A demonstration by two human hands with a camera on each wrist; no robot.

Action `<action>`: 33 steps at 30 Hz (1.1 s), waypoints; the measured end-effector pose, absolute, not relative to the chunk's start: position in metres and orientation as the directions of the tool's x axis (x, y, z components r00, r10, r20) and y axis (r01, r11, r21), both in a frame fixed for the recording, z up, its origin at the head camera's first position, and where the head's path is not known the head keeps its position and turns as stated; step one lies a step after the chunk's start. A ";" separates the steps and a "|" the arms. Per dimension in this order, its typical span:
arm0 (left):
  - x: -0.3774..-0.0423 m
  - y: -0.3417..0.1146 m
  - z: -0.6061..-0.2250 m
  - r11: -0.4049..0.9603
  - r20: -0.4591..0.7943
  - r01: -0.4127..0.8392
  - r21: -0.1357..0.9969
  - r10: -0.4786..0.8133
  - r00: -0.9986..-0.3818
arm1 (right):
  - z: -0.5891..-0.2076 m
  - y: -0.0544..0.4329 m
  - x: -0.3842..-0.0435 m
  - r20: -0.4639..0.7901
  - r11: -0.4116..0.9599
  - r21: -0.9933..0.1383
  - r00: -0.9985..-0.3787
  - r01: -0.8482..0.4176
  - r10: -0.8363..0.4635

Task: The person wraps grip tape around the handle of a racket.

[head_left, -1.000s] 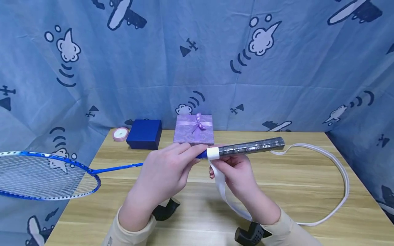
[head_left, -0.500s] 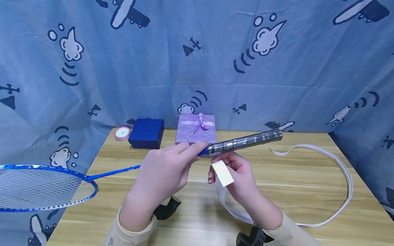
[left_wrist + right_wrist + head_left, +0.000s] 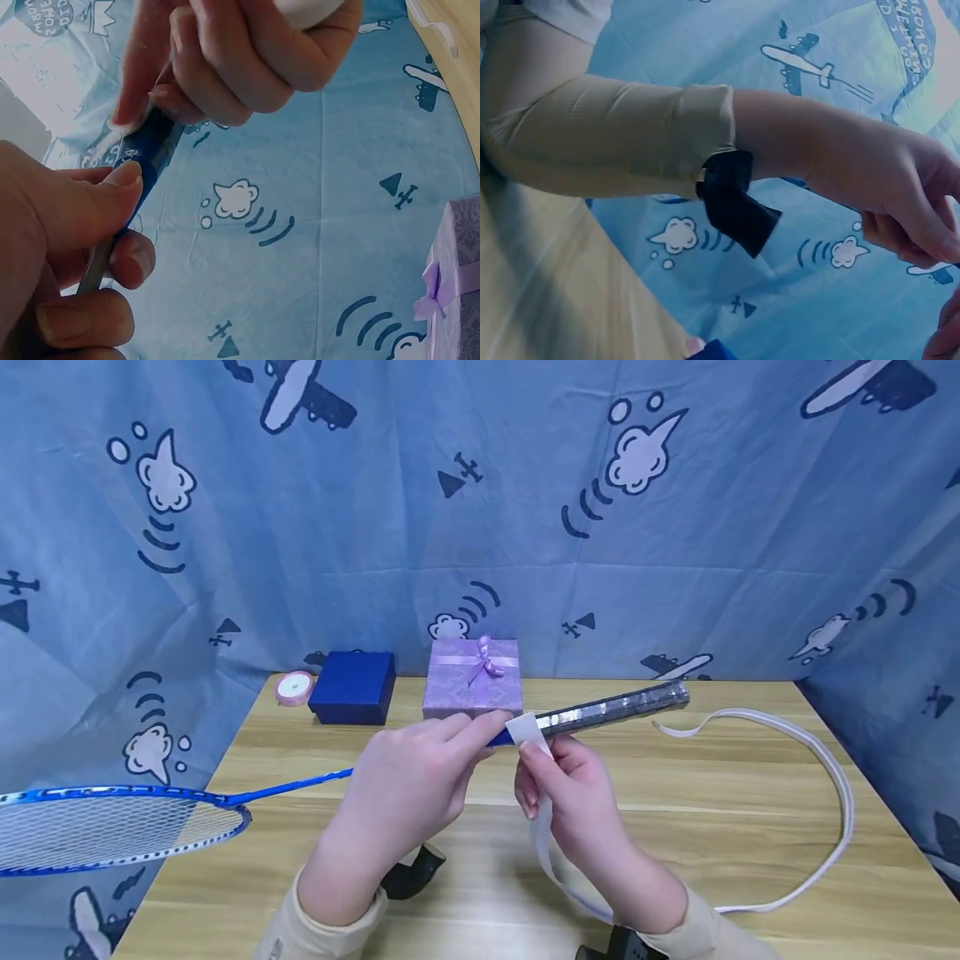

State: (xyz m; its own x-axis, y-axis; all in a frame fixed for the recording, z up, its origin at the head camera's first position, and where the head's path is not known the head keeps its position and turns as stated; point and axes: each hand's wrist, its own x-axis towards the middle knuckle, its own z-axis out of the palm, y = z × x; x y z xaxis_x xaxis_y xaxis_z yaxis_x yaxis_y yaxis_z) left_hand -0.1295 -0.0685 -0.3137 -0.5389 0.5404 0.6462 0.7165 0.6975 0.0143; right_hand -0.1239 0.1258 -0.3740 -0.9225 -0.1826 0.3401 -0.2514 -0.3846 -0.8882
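Right hand point(image 3: 576, 792) pinches white tape point(image 3: 528, 731) (looping near the table edge point(image 3: 866, 785)).

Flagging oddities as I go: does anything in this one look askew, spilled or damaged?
Nothing stands out as spilled or damaged. The white strip trails in a loose curve across the table, a bit untidy, but the right hand pinches it at the racket handle.

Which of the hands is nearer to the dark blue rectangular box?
The left: the left hand is in front of the dark blue box, slightly rightward; the right hand is farther right.
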 end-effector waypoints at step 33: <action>-0.128 -0.067 -0.315 0.652 0.629 0.757 -0.039 0.605 -0.489 | -0.371 0.117 -0.112 0.350 -0.344 -0.878 -0.937 -0.333 0.013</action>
